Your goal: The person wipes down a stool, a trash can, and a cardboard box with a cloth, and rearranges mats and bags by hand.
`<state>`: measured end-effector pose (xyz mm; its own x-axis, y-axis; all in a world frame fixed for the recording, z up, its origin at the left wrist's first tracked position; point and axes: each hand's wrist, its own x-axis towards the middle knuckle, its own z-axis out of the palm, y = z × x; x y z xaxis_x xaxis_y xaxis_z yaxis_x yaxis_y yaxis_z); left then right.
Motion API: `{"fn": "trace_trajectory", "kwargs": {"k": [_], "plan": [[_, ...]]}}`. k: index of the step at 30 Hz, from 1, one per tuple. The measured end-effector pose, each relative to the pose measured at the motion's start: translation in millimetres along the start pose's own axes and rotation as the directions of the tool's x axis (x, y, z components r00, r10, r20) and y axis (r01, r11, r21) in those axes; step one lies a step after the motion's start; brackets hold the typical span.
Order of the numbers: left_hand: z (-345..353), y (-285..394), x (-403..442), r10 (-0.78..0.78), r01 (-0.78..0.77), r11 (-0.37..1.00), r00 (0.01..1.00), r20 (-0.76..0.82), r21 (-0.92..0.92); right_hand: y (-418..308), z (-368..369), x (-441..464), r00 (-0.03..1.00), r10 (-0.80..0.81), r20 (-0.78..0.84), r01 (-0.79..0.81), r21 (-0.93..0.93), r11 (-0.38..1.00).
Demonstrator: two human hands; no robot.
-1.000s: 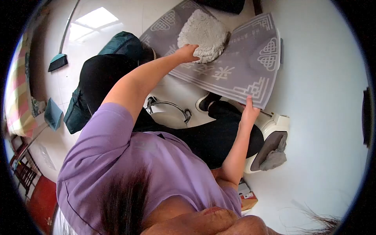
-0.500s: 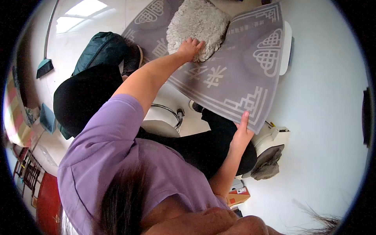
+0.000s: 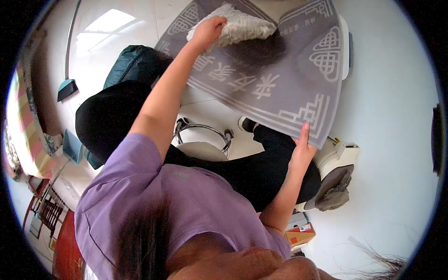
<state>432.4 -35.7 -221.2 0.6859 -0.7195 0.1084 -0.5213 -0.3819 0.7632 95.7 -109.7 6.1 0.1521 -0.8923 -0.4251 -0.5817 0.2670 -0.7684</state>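
Observation:
A large grey mat [image 3: 303,98] with white Chinese characters and knot patterns stretches in front of me. On its upper part lies a white shaggy pad [image 3: 238,30], its near side lifted and folded up. My left hand [image 3: 210,30] grips the pad's near edge, fingers closed on the pile. Below the pad a dark patch shows on the mat; I cannot tell whether it is shadow or damp. At the mat's near right corner, my right hand [image 3: 303,142] pinches the edge, thumb on top and fingers underneath.
Below the mat stands a wheeled chrome stool base [image 3: 203,130]. To the right are a cream-coloured appliance [image 3: 347,151], a grey furry item [image 3: 333,191] and an orange box [image 3: 301,233]. A broom [image 3: 67,88] and blue dustpan [image 3: 72,147] stand left.
My left hand has moved up and left, lifting and folding the shaggy pad away from me. My right hand keeps its hold on the mat's corner. The view has shifted slightly.

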Motion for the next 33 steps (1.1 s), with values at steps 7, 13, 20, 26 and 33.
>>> {"fn": "trace_trajectory", "kwargs": {"k": [7, 13, 20, 26, 33], "plan": [[71, -61, -167, -0.153, 0.162, 0.986, 0.851, 0.502, 0.026, 5, -1, 1, 0.997, -0.009, 0.081, 0.015, -0.074, 0.997], [63, -54, -226, -0.965, 0.899, 0.041, 0.149, 0.217, -0.435, 18, 5, 2, 0.984, -0.099, 0.151, 0.106, -0.043, 0.993], [66, -79, -184, -0.839, 0.504, -0.401, 0.134, 0.528, -0.765, 3, 4, 1, 0.986, -0.168, 0.010, 0.168, -0.121, 0.978], [61, -73, -173, -0.772, 0.311, -0.493, 0.274, 0.573, -0.813, -1, -18, 17, 0.965, -0.186, -0.187, 0.162, -0.138, 0.977], [72, -52, -144, -0.767, 0.566, -0.171, 0.438, 0.469, -0.807, -2, -17, 15, 0.918, -0.330, -0.218, 0.279, -0.234, 0.931]]}}
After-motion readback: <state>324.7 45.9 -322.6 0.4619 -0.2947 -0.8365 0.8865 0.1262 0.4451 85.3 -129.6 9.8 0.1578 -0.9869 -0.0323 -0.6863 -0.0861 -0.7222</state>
